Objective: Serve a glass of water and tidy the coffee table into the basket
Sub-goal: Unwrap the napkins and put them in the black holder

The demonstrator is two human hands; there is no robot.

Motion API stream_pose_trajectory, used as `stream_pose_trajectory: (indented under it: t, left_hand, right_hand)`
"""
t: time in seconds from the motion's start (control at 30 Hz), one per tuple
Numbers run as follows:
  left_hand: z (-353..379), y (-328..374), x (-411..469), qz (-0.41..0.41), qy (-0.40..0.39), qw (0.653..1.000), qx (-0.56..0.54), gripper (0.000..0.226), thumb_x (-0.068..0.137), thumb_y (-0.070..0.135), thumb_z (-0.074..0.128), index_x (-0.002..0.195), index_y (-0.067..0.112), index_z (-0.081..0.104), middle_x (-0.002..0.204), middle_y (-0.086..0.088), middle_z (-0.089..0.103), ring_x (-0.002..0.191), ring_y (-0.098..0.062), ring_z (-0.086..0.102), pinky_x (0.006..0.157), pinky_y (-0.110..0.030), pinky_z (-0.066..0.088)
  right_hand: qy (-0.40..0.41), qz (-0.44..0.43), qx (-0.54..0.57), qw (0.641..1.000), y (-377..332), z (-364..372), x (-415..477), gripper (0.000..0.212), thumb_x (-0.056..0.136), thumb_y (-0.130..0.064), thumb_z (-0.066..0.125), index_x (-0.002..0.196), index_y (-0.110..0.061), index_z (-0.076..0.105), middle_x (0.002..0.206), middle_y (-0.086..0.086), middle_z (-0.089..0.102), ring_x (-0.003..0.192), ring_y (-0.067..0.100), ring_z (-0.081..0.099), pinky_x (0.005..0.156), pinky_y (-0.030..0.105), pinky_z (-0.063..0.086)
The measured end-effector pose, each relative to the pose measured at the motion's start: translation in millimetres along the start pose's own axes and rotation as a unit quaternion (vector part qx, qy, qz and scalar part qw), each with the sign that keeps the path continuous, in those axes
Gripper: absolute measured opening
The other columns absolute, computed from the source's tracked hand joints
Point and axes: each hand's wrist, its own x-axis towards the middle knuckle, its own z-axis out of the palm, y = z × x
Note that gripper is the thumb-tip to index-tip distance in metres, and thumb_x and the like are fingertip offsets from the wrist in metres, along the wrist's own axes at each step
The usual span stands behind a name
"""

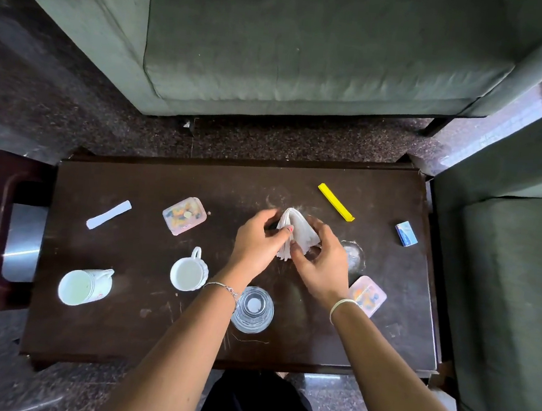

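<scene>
On the dark wooden coffee table (122, 330) both hands meet at a small white book or pad of fanned pages (300, 230) near the middle. My left hand (257, 242) pinches its left side, and my right hand (318, 264) holds its right side. A clear glass (253, 310) stands near the front edge, just under my left wrist. Two white cups stand at the left: a small one (188, 273) and a larger one (83, 287). No basket is in view.
Scattered on the table are a white paper strip (108, 214), two pink plastic boxes (184, 216) (369, 296), a yellow stick (336, 201), a small blue box (406, 233) and a clear glass dish (354, 256). Green sofas stand behind and to the right.
</scene>
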Motion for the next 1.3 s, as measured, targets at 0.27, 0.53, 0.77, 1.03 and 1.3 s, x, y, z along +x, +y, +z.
stream_pose_trajectory:
  t: [0.27,0.53,0.77,1.03,1.3]
  left_hand:
    - [4.8,-10.5,9.4,0.038,0.056,0.992,0.108,0.023,0.088,0.023,0.065,0.106,0.008,0.070,0.103,-0.008,0.073,0.082,-0.014,0.058,0.073,-0.022,0.042]
    - [1.7,-15.3,-0.4,-0.017,0.053,0.998,0.003,0.030,0.083,0.032,0.067,0.111,0.020,0.070,0.084,0.023,0.063,0.081,-0.001,0.061,0.082,-0.025,0.053]
    - [3.7,-22.0,-21.4,-0.065,0.058,0.984,-0.156,0.027,0.091,0.031,0.062,0.115,0.021,0.069,0.091,0.018,0.069,0.085,0.000,0.066,0.069,-0.022,0.059]
    - [9.5,-20.7,-15.4,-0.057,0.043,0.990,-0.118,0.035,0.095,0.024,0.059,0.126,0.010,0.062,0.101,0.001,0.068,0.096,-0.018,0.069,0.076,-0.033,0.060]
    - [0.8,-21.1,-19.6,-0.078,0.043,0.984,-0.153,0.032,0.092,0.030,0.062,0.120,0.015,0.067,0.104,-0.001,0.073,0.093,-0.015,0.070,0.075,-0.031,0.060]
  right_hand:
    - [0.025,-0.013,-0.143,0.989,12.1,5.0,14.1,0.021,0.081,-0.003,0.060,0.096,-0.014,0.070,0.077,0.007,0.069,0.071,0.028,0.060,0.060,0.025,0.030]
    - [0.042,-0.049,-0.137,0.988,9.2,4.7,9.8,0.019,0.078,-0.014,0.066,0.098,-0.014,0.069,0.076,0.000,0.066,0.072,0.026,0.062,0.061,0.030,0.044]
    - [0.103,-0.047,-0.087,0.990,9.6,6.0,-1.8,0.038,0.083,-0.022,0.064,0.120,-0.012,0.068,0.104,0.002,0.074,0.084,0.007,0.061,0.078,-0.004,0.037]
    - [0.081,-0.032,-0.106,0.991,14.8,9.5,1.1,0.032,0.091,-0.010,0.059,0.122,-0.017,0.068,0.109,0.004,0.073,0.093,0.021,0.067,0.084,0.032,0.055]
    - [0.044,0.026,-0.095,0.994,13.3,4.5,-1.1,0.044,0.088,-0.017,0.062,0.132,-0.017,0.060,0.119,0.004,0.070,0.102,0.021,0.066,0.094,0.034,0.052]
